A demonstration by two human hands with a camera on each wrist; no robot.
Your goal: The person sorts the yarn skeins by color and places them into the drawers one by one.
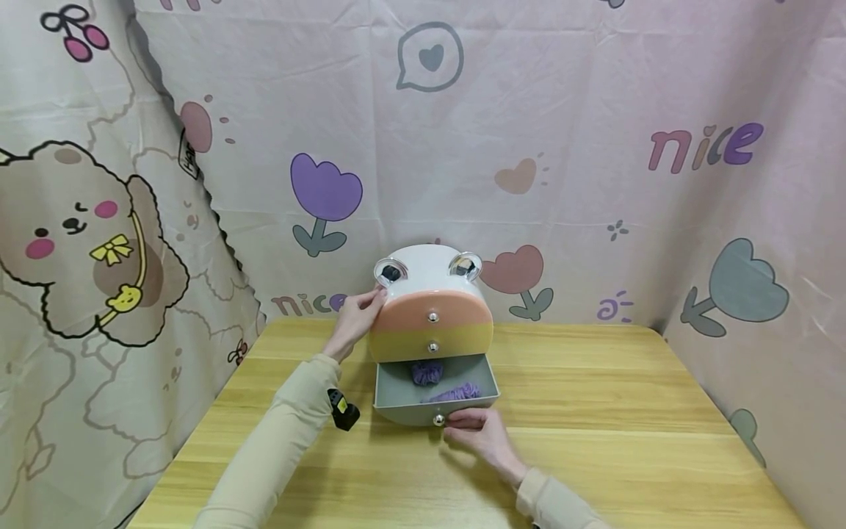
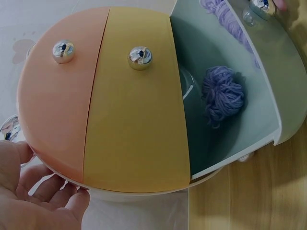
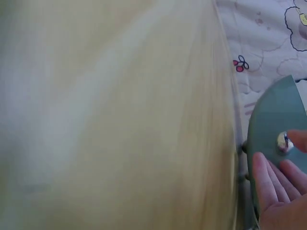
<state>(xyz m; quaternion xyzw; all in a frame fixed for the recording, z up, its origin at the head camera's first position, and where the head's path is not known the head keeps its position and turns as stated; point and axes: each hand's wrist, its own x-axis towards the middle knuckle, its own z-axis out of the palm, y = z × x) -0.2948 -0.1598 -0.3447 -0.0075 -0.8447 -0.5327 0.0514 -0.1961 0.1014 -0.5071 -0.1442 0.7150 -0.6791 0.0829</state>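
Note:
A small drawer cabinet (image 1: pixel 432 268) with a white top and two round silver-rimmed eyes stands on the table. Its orange top drawer (image 2: pixel 62 105) and yellow middle drawer (image 2: pixel 136 115) are closed. The green bottom drawer (image 1: pixel 410 415) is pulled out, holding a purple yarn ball (image 2: pixel 223 93) and a longer purple yarn bundle (image 1: pixel 459 393). My left hand (image 1: pixel 357 319) touches the cabinet's left side with its fingertips. My right hand (image 1: pixel 485 437) is at the green drawer's front, right beside the silver knob (image 3: pixel 284 142), several fingers fairly straight.
The wooden table (image 1: pixel 628 411) extends on both sides of the cabinet. A patterned cloth (image 1: pixel 581 95) hangs behind it and at both sides. A black device (image 1: pixel 344 410) sits at my left wrist.

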